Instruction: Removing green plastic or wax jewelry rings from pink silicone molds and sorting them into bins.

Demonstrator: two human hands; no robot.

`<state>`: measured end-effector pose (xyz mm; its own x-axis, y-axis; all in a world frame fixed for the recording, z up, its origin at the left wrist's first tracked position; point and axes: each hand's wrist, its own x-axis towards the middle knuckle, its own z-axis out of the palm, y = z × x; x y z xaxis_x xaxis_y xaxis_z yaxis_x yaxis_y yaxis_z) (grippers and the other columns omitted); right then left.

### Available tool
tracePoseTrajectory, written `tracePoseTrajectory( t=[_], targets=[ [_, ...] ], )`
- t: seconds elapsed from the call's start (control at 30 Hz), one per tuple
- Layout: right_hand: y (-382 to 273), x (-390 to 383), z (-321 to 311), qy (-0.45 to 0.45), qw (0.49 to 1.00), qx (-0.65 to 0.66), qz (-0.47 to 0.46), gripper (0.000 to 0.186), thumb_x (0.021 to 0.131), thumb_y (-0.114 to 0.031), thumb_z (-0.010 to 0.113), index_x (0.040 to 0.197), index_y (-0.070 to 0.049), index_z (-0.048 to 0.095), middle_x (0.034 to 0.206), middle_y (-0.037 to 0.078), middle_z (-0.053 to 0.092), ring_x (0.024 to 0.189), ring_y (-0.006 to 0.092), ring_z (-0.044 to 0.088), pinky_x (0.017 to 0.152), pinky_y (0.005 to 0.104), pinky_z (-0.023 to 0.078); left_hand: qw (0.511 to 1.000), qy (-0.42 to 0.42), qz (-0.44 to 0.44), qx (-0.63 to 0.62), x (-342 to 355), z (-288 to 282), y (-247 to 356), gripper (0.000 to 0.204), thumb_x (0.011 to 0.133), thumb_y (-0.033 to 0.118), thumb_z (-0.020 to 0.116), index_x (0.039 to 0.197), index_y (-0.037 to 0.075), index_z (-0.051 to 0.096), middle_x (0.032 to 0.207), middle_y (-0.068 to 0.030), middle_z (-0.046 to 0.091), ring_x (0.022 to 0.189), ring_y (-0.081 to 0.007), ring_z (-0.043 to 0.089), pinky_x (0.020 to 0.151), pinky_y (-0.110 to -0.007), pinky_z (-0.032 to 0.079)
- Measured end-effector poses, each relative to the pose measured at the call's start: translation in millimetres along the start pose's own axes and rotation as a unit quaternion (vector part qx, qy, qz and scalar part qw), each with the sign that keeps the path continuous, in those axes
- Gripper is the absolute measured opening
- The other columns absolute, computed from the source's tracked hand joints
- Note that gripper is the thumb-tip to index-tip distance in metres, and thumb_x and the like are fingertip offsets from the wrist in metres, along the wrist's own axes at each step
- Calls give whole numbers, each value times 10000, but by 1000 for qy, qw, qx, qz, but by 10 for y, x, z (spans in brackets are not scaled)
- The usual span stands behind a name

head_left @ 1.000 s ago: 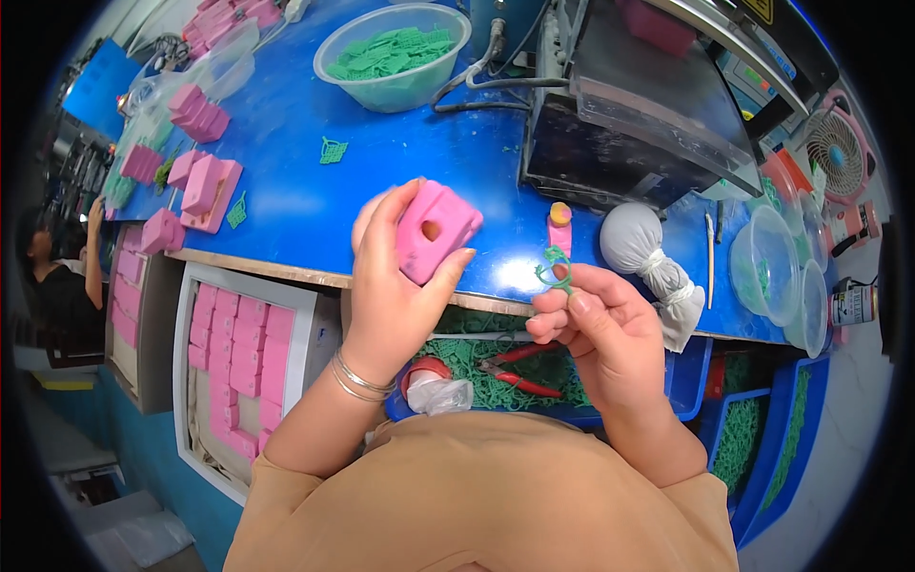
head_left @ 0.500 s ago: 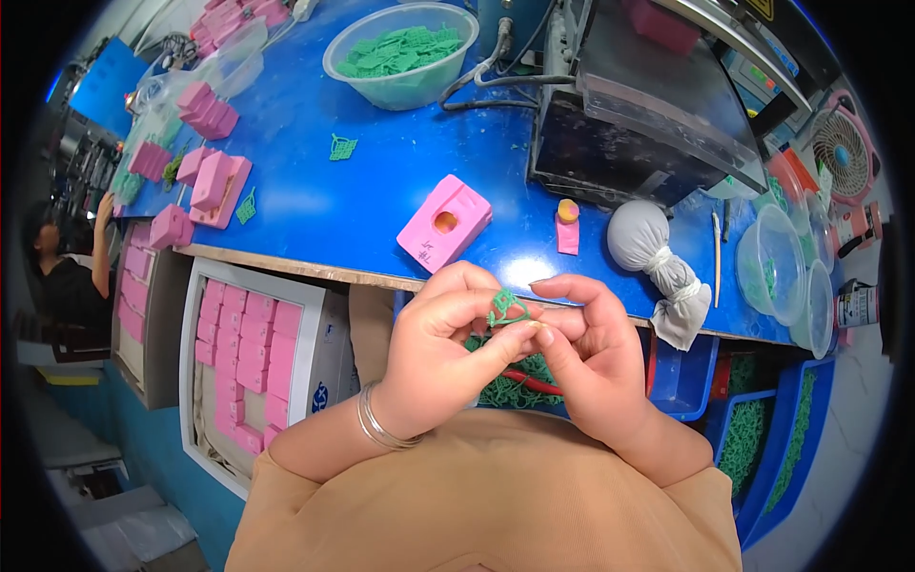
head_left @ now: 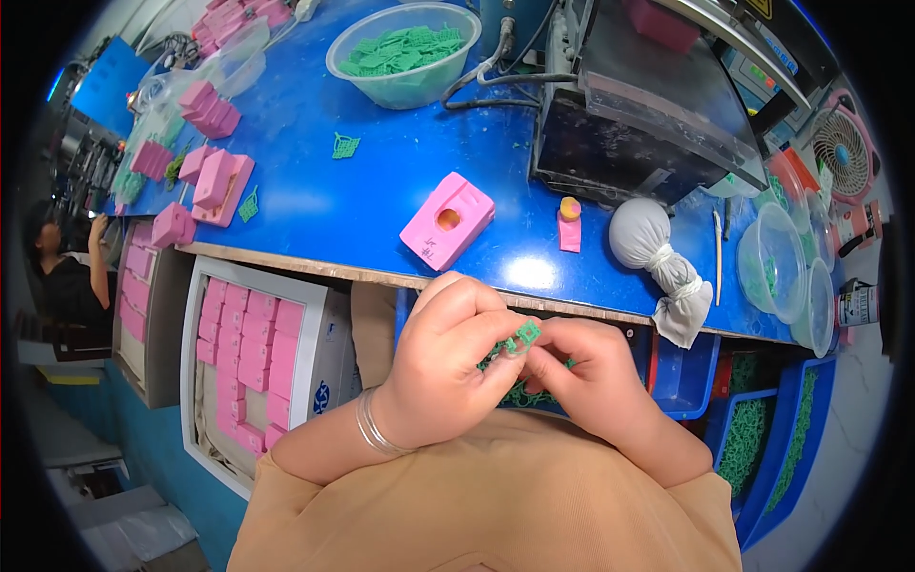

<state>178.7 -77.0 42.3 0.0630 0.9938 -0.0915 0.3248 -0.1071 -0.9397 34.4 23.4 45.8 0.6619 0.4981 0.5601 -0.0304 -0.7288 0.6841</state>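
A small green lattice piece (head_left: pixel 520 338), looking like moulded wax, is pinched between the thumb and fingers of my left hand (head_left: pixel 448 348). My right hand (head_left: pixel 586 367) meets it from the other side, thumb and fingertips closed at the piece's edge. The fingers hide much of the piece. Both hands are held in front of the table edge, over a tray of green scraps (head_left: pixel 534 394). Beyond them on the blue table (head_left: pixel 324 205) lies a pink mould block (head_left: pixel 464 212) with a round hole. A small pink block with a yellow top (head_left: pixel 569 229) is to its right.
A grey cloth pouch (head_left: pixel 640 238) sits right of the hands, near a black machine (head_left: pixel 620 133). At the back stands a bowl (head_left: pixel 348 76) of green lattice pieces. Pink blocks fill an open box (head_left: pixel 195 400) at left; blue bins (head_left: pixel 805 458) hold green scraps at right.
The green piece has been turned and lowered a little toward me. My right fingers, spread before, have curled in closer to it.
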Motion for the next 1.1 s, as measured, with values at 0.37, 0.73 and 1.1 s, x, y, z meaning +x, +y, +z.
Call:
tracePoseTrajectory(
  t=[0.37, 0.73, 1.1],
  targets=[
    [-4, -1, -2, 159, 961, -11, -226, 158, 740, 63, 616, 877, 3, 567, 784, 75, 550, 603, 105, 490, 494, 214, 397, 996, -57, 27, 56, 8, -40, 52, 222, 635, -23, 674, 847, 13, 619, 740, -65, 508, 656, -196, 487, 586, -295, 390],
    [58, -92, 81, 149, 961, 164, -168, 114, 764, 30, 619, 846, -2, 546, 827, 91, 585, 613, 109, 503, 538, 229, 415, 989, -50, -56, -130, -62, -60, 84, 263, 683, 51, 751, 909, 5, 625, 858, -73, 549, 783, -164, 516, 641, -260, 423],
    [112, -52, 133, 134, 961, 191, -147, 80, 792, 12, 596, 854, -16, 554, 844, 75, 581, 625, 105, 504, 540, 225, 419, 995, -47, -12, -86, -16, -43, 59, 227, 671, 35, 750, 863, 44, 631, 799, -39, 551, 747, -171, 504, 658, -280, 407]
  ],
)
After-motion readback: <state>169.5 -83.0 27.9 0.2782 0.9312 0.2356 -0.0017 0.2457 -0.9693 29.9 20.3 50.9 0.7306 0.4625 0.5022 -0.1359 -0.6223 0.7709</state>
